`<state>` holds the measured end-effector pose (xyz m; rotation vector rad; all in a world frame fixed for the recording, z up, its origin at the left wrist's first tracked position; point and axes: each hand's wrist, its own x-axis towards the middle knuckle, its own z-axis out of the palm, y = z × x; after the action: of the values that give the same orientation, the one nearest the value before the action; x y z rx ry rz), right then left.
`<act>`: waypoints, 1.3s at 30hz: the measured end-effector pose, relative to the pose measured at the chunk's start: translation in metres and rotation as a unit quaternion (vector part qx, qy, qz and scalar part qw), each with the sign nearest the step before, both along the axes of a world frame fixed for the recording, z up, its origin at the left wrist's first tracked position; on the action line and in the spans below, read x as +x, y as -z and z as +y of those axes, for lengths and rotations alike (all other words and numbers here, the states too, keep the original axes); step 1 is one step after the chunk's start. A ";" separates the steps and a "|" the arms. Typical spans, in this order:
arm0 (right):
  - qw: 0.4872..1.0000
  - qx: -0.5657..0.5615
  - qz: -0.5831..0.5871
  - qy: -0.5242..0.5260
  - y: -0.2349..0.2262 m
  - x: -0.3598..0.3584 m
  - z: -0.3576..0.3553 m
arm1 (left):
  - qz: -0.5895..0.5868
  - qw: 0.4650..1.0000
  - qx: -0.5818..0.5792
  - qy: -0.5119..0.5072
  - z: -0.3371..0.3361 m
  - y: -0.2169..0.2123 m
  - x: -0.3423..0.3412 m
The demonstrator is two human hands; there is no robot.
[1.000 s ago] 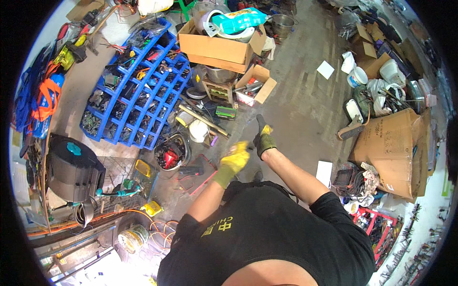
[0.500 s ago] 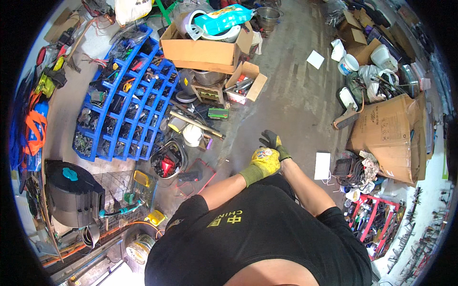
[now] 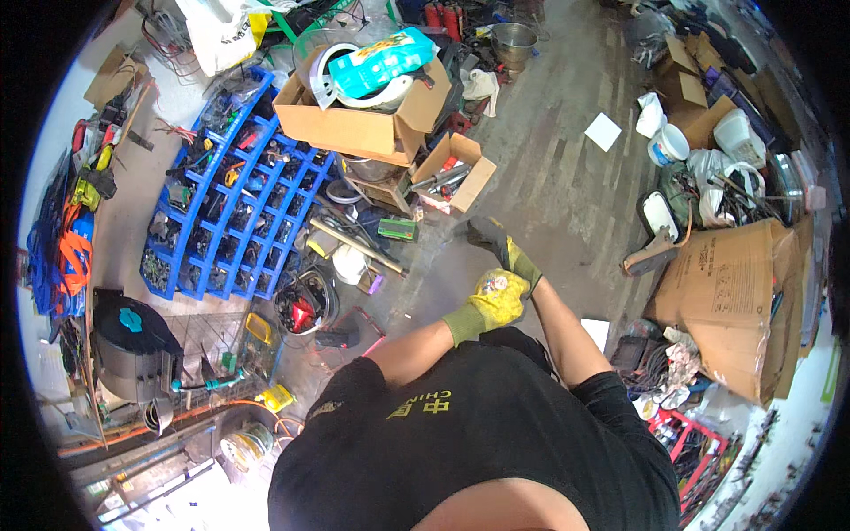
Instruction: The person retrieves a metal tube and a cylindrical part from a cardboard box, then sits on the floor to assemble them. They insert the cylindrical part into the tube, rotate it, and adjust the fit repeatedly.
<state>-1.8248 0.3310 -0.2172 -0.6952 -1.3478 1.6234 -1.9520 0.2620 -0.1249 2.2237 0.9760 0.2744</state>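
Observation:
Both my hands wear yellow work gloves with olive knit cuffs, held together in front of my waist. My left hand (image 3: pixel 498 299) is closed at my right wrist, with its fingers gripping the cuff of the right glove (image 3: pixel 524 265). Beyond it, my right hand (image 3: pixel 490 239) points forward and to the left with the dark palm coating showing. Its fingers are stretched out and slightly blurred, and nothing shows in them.
Blue bins (image 3: pixel 232 199) full of small parts stand at left, near a bucket (image 3: pixel 305 301). Ahead are a large carton (image 3: pixel 336 128) and a small box of tools (image 3: pixel 478 181). A big flattened carton (image 3: pixel 717 292) and a red rack (image 3: pixel 704 460) stand at right.
My right hand has pushed farther forward and left through the left hand's grip, its fingers now straighter. The left hand stays at the cuff. The view has shifted slightly.

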 end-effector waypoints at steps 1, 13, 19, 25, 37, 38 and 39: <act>0.992 -0.123 0.040 0.002 -0.007 0.013 0.021 | -0.014 1.000 0.001 -0.007 0.011 -0.014 0.016; 0.994 -0.033 -0.104 0.000 -0.035 0.056 0.164 | 0.049 0.996 0.038 -0.070 0.139 -0.010 0.091; 0.982 -0.173 -0.067 -0.033 -0.075 0.080 0.250 | -0.074 0.993 0.041 -0.079 0.218 0.036 0.124; 0.970 -0.008 -0.225 -0.093 -0.014 0.148 0.352 | -0.137 0.988 0.006 -0.069 0.307 0.014 0.166; 0.905 -0.267 -0.118 -0.311 0.141 0.077 0.422 | -0.114 0.914 -0.067 -0.384 0.355 0.099 0.134; 0.912 -0.216 -0.119 -0.328 0.148 0.081 0.420 | -0.113 0.890 -0.050 -0.439 0.357 0.098 0.136; 0.886 -0.336 -0.061 -0.315 0.140 0.070 0.423 | -0.079 0.879 -0.080 -0.464 0.357 0.113 0.141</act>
<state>-1.7551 0.7541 -0.3576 -0.8056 -1.1420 2.6797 -1.8113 0.6186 -0.2375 1.4033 1.8350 0.7476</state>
